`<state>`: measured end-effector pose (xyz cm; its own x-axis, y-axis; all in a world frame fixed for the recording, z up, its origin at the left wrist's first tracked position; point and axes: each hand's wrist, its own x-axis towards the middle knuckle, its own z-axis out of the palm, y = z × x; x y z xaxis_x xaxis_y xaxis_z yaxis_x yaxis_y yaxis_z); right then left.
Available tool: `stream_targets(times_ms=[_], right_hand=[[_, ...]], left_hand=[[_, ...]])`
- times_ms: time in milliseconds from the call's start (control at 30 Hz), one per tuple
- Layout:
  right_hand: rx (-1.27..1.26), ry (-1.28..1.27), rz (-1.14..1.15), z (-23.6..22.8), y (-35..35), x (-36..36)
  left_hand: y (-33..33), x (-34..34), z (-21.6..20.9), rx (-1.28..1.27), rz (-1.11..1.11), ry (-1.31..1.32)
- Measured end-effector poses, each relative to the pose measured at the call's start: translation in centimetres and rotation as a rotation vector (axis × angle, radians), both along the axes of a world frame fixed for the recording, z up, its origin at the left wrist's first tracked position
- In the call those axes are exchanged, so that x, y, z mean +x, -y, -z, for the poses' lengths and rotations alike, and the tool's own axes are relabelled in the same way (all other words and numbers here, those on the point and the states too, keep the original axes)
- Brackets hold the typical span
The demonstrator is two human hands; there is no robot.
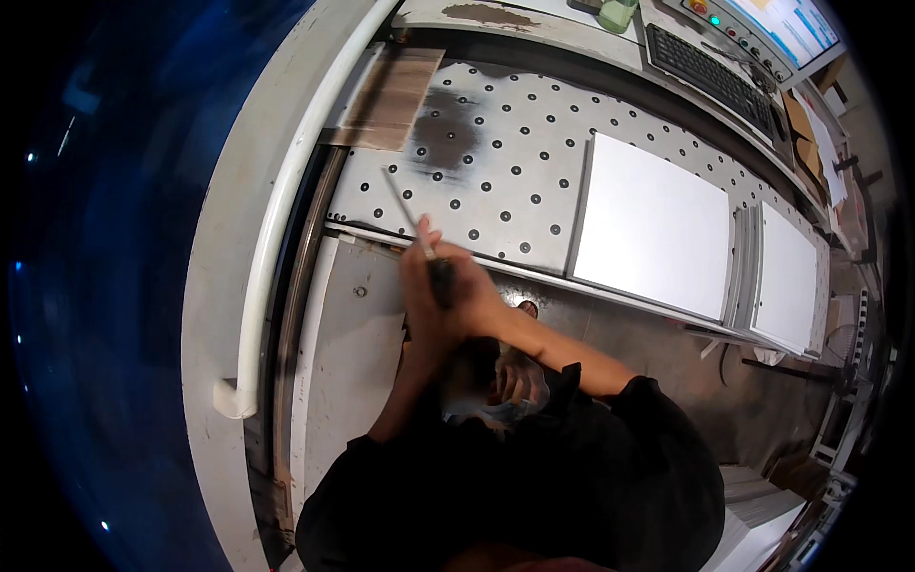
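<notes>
My left hand (417, 291) and my right hand (472, 291) are pressed together in front of my body, near the front edge of a perforated machine table (496, 205). Between them is the dark handle of a slim tool (440, 276), and both hands are closed around it. Its long, thin metal shaft points up and left over the table, so it looks like a screwdriver, though blur hides the tip's shape. A brown wood-grain board (393, 100) lies beyond the tip, at the table's far left. Some of my fingers are blurred or hidden.
White panels (653, 224) and a second stack of panels (786, 276) rest on the table to the right. A pale rail (286, 191) runs along the left. Behind stand a keyboard (710, 81), a control panel with a screen (796, 29) and a green bottle (618, 14).
</notes>
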<state>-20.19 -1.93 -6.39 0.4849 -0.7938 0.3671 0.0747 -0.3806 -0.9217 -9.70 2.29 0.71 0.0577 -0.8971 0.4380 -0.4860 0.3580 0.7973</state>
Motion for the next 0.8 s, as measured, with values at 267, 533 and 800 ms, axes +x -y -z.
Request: stream_targets(times_ms=[267,533,800], right_hand=[[0.600,0.061,0.690,-2.8,2.1,-13.0],[0.861,-0.263,0.251,-4.8,-2.0,-17.0],[0.863,-0.198,0.105,-5.0,-5.2,-17.0]], left_hand=[[6.8,-0.8,0.6,0.088,0.087,0.111],[21.6,5.0,9.5,0.049,-0.048,0.457],[29.0,3.7,16.7,0.118,-0.212,0.798]])
